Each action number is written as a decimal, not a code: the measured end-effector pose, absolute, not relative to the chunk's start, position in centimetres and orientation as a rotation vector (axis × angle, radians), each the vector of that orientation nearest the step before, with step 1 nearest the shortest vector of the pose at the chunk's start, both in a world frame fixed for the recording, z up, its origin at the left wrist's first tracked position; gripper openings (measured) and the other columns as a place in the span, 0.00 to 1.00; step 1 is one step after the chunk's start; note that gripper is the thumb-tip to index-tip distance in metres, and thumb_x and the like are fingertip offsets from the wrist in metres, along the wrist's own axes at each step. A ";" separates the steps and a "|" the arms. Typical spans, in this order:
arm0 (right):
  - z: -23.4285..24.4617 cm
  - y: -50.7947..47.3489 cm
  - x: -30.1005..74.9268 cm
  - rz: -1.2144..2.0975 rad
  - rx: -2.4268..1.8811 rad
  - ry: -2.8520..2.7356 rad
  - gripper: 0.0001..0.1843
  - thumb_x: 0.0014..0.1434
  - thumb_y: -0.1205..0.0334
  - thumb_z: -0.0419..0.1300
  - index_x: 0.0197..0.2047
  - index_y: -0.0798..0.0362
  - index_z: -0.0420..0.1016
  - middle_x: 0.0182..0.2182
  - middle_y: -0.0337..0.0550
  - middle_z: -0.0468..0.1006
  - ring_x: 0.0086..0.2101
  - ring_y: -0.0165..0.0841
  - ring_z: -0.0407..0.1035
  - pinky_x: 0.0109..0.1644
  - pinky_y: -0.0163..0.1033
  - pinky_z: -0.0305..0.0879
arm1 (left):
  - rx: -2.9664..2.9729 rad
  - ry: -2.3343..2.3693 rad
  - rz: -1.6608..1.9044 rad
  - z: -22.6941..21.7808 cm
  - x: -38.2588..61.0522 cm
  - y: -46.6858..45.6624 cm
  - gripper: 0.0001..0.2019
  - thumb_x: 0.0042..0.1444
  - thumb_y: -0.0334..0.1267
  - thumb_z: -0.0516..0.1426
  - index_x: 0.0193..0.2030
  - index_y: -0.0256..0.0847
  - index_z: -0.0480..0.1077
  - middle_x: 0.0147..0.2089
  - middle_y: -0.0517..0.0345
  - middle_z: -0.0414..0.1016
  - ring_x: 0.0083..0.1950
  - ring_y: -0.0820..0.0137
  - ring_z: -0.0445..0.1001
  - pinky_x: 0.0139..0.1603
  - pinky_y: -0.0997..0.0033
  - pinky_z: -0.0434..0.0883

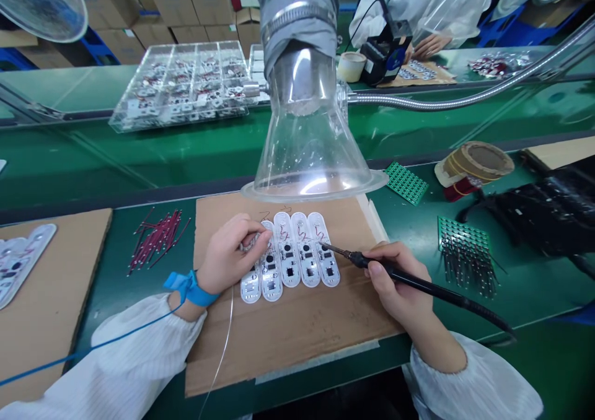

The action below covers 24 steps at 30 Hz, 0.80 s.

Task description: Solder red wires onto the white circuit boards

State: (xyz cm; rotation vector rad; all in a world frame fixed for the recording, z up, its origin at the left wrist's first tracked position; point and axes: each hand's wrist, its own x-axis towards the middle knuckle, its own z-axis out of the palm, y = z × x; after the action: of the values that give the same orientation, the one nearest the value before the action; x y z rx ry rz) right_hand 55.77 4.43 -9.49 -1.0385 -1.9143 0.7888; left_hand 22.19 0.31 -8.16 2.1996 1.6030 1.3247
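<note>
My right hand [402, 280] grips a black soldering iron [418, 287], its tip reaching the rightmost of several white oblong circuit boards [307, 253]. These boards stand side by side on a cardboard sheet [320, 339], with short red wires on their upper halves. Over the left boards, my left hand [237, 249] is closed in a pinch, a blue wrist strap [190, 287] around its wrist. A thin silvery solder wire [225, 345] runs up into this hand; its end is hidden by the fingers.
A clear fume funnel [311, 141] hangs just above the boards. Red wires [158, 240] lie left; black wires [465, 262] rest on a green perforated board [453, 231] at right. Behind stands a clear compartment tray [181, 82]. Across the bench, a co-worker's hands [430, 45] are near more boards.
</note>
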 end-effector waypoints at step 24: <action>-10.7 4.7 54.4 0.955 -1.023 -1.842 0.06 0.74 0.54 0.65 0.49 0.45 0.77 0.37 0.40 0.81 0.34 0.35 0.77 0.37 0.40 0.72 | 2.185 1.643 1.261 -7.9 22.2 0.5 0.07 0.70 0.30 0.59 0.39 0.41 0.69 0.28 0.66 0.59 0.29 0.73 0.62 0.31 0.71 0.60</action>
State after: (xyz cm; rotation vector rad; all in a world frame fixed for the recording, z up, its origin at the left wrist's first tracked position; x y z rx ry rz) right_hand 54.38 4.69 -10.69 -1.0226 -1.8415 0.9554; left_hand 22.21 0.45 -7.90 2.1852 1.6433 1.2614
